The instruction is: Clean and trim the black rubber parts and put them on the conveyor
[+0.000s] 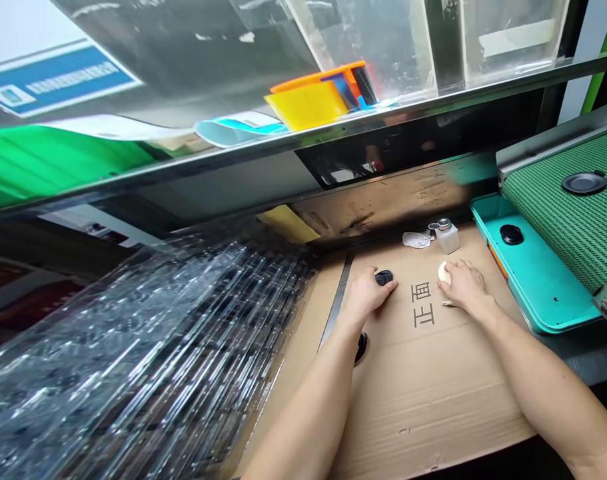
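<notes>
1 stack acrylic sheets (133,347): clear, piled at far L, edge against cardboard.
Steel strip (336,300): lying on cardboard, just L of my L hand.
Black knob (362,347): on cardboard under my L forearm, partly hidden.
L hand (368,295): fingers together, curved over black disc (384,277), touching; can't tell if gripped.
Cardboard sheet (423,407): under both hands, printed w/ black characters (423,305) between them.
R hand (463,287): fingers slightly spread, curved against white pad (444,273); can't tell if pinched.
Behind hands: crumpled tissue (417,240) beside pump bottle (447,237).
Far R: teal tray (538,280) w/ black disc (511,234), next to green mesh belt (573,227) w/ black disc (584,183).
Above: steel shelf (303,141) w/ yellow-orange plastic pieces (308,103).
</notes>
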A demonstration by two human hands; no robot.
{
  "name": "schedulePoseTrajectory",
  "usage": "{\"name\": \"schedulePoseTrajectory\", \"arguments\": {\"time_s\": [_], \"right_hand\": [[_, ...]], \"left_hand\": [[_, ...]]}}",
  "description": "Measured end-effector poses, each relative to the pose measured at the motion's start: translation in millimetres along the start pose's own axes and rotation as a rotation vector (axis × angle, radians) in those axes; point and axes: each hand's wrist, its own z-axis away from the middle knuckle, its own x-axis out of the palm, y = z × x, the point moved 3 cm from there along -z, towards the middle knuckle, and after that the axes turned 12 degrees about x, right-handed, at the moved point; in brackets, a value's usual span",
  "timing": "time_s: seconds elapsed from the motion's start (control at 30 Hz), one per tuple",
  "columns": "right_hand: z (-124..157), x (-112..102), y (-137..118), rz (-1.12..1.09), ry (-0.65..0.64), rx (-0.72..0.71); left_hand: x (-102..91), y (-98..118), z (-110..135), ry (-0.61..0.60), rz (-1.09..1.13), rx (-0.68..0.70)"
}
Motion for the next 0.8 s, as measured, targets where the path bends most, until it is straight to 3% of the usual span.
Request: {"name": "schedulePoseTrajectory", "arguments": {"time_s": [0.13,0.23,0.4,0.6,0.8], "right_hand": [[1,-3,-1,-0.011,-0.005,0.012],[2,-5,-2,-0.021,0.000,0.012],[3,-6,-2,-0.022,-0.014,0.023],[3,-8,-3,-0.019,-0.029,0.029],[3,-8,-3,-0.014,-0.030,0.028]], "left_hand": [[-8.5,1,-2,-0.029,0.006,0.071],[-18.2,1,-7,-0.042,-0.004,0.242],[-22.3,-4,-22,-0.240,-0.031,0.472],[-20.5,-7,-32,-0.366,0.029,0.501],[-17.2,-4,-36,-0.344,0.130,0.439]]}}
